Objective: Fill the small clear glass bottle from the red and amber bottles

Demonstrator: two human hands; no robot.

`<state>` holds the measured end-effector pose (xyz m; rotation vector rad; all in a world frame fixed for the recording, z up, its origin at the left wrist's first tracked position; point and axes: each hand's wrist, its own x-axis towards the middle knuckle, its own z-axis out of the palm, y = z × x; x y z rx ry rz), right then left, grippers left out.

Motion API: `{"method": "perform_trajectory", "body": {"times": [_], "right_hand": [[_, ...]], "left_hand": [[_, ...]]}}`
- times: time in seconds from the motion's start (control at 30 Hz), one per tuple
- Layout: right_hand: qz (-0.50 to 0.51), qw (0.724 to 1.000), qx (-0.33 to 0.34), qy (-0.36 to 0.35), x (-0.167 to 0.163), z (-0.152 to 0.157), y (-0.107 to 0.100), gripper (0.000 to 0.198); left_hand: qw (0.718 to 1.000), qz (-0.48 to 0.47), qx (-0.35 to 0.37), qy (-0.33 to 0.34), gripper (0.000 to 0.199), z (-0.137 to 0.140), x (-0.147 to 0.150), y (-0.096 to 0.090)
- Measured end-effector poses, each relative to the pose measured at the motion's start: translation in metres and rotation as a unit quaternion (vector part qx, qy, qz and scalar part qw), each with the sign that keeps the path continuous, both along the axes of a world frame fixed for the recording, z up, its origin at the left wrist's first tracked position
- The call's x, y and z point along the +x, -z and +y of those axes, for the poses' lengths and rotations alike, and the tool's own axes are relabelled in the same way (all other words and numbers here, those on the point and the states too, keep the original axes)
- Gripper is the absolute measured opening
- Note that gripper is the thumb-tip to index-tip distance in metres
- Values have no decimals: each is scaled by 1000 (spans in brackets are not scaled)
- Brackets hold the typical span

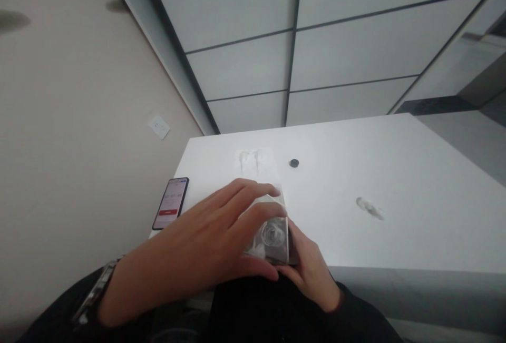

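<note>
A small clear-topped box (272,235) with a round coiled shape showing through its top is held at the front edge of the white table. My left hand (221,232) reaches across it from the left, fingers curled over the top and thumb along the near side. From the right, my right hand (308,266) grips the box's side and lower edge. Part of the box is hidden beneath my left fingers. Just beyond lies a pale, see-through flat piece (255,161) with two stem-like shapes in it; its kind is unclear.
A phone (171,203) with a lit screen lies at the table's (415,174) left edge. A small dark round disc (294,163) sits farther back. To the right is a small translucent crumpled piece (369,208). Behind stand white panelled doors (245,69); a wall borders the left.
</note>
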<state>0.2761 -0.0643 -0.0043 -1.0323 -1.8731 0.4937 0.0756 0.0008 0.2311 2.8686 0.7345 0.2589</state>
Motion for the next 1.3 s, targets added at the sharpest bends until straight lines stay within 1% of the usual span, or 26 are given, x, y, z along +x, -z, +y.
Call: {"method": "perform_trajectory", "body": {"times": [0.13,0.33,0.5,0.6,0.67,0.73,0.8,0.87,0.93,1.1,1.23,1.3], "right_hand": [[0,1000,-7,-10,0,0,0,93],[7,1000,-8,-15,1,0,0,91],[6,1000,-14,-17,1,1,-1,90],[3,1000,-22,-18,1,0,2,92],[3,1000,-26,-17,1,0,4,95],[2,999,-28,-17,1,-1,5,97],[1,1000,-25,-17,1,0,5,97],[2,1000,-19,-16,1,0,4,94],[2,1000,-13,-11,1,0,3,91],[-12,1000,-8,-13,0,0,1,91],[-20,1000,-7,-9,0,0,3,91],[-21,1000,-4,-7,1,0,4,91]], "left_hand": [[999,-18,-23,-14,53,0,-11,8],[996,-45,-63,-37,55,-2,-29,20],[993,-62,-83,-57,66,-1,-39,30],[989,-96,-87,-77,76,2,-46,43],[979,-143,-101,-103,91,3,-51,53],[964,-182,-130,-144,100,3,-55,62],[950,-194,-156,-189,100,2,-58,70],[945,-197,-155,-209,97,0,-59,74],[949,-196,-140,-204,99,-1,-58,79],[963,-191,-107,-158,110,-3,-55,87],[969,-186,-86,-140,120,-4,-55,86],[968,-192,-85,-138,120,-4,-56,82]]}}
